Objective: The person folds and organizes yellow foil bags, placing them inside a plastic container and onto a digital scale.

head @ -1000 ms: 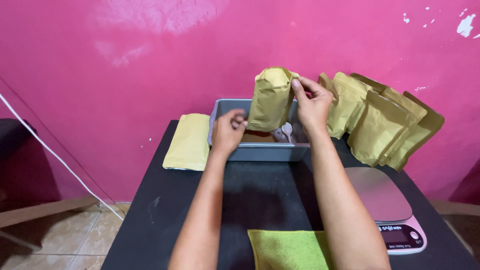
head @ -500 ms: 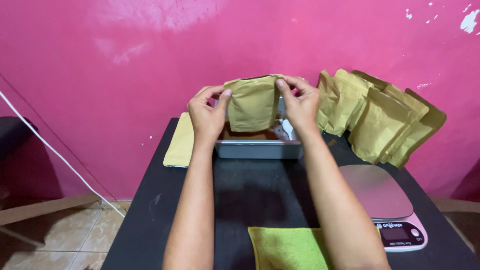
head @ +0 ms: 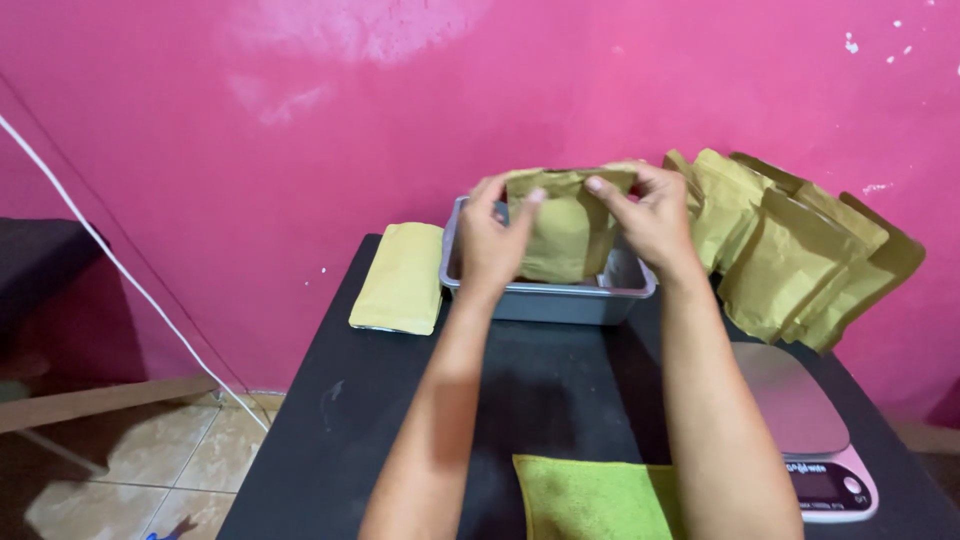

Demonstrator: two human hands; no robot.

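— Kraft-brown pouch (head: 565, 235), what holds it?

— Both hands. The left hand (head: 497, 240) pinches its upper left corner, the right hand (head: 650, 215) pinches the upper right, each grip pressed together on the top edge. It hangs upright over the metal tray (head: 548, 296).

— Any change from a moment ago?

— A second back it stood tilted, held mostly by the right hand; now it faces flat and both grips stretch its mouth level.

— Around it?

— A flat stack of pouches (head: 402, 278) lies left of the tray, a row of standing pouches (head: 790, 250) leans on the pink wall (head: 300, 110). On the black desk (head: 400, 420): a green cloth (head: 590, 498) and a pink kitchen scale (head: 810, 440). Tiled floor (head: 130, 470) lower left.
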